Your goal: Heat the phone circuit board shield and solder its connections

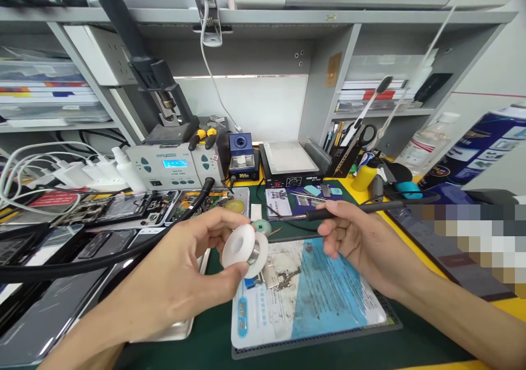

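My left hand [184,268] grips a white spool of solder wire [239,246] by its rim, thumb below and fingers behind. A little silvery wire shows between the spool's flanges. Like a pen, my right hand [357,237] holds a soldering iron [322,215], its metal end pointing left toward the spool, apart from it. Just behind the solder spool lies a green reel of desoldering braid [262,227] with a copper-coloured end sticking out. Below the hands, a small circuit board [289,278] rests on a blue and white work pad [337,299], partly hidden by the spool.
Phone shells [78,282] and a tray of boards [243,197] stand left. Behind are a hot-air station [175,175], a soldering station [242,156] and a hot plate [290,159]. A black hose [135,260] crosses left; a yellow bottle [365,177] stands right.
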The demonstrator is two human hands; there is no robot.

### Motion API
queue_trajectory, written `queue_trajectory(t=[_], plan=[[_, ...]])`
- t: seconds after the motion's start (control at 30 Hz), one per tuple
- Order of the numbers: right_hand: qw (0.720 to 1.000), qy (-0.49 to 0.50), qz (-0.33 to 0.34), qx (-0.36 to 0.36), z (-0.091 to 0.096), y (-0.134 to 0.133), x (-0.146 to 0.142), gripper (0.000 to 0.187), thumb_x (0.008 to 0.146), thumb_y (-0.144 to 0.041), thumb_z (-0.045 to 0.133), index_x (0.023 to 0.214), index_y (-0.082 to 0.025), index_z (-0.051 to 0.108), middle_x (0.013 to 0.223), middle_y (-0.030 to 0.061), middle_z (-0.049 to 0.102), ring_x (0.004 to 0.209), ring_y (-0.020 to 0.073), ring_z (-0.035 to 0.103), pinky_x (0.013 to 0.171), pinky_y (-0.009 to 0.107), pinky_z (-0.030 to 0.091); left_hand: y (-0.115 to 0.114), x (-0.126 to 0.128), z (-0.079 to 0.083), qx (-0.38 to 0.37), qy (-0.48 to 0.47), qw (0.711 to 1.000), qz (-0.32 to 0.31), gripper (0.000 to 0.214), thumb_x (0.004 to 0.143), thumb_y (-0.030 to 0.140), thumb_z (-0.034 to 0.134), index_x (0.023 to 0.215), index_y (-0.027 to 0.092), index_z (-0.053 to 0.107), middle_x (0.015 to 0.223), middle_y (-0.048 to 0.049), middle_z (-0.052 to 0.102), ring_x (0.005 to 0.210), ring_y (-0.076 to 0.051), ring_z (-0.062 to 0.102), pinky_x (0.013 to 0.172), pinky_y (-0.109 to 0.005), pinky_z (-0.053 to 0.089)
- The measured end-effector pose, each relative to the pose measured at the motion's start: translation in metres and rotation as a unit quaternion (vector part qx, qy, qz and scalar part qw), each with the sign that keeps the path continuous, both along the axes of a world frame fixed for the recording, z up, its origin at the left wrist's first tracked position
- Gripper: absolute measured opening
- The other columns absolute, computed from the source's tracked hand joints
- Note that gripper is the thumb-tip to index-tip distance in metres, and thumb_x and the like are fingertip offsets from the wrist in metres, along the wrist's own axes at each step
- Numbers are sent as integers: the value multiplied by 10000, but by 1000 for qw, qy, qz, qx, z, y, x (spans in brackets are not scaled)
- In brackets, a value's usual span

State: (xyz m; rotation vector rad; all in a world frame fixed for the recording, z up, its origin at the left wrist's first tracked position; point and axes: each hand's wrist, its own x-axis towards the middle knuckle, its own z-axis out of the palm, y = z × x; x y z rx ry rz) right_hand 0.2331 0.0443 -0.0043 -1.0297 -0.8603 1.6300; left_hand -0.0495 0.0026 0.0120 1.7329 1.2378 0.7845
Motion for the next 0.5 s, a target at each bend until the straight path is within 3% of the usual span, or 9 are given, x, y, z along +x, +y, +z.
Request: queue_trajectory(t=[0.5], plan=[[1000,6,-5,3,0,0,-2,324,730,-386,960,883,-156,789,661,40,789,475,158,706,432,206,554,4,-2,-4,9,-8,1000,-18,303,915,280,690,1213,256,639,1112,-38,706,1039,-202,640,833,-290,527]])
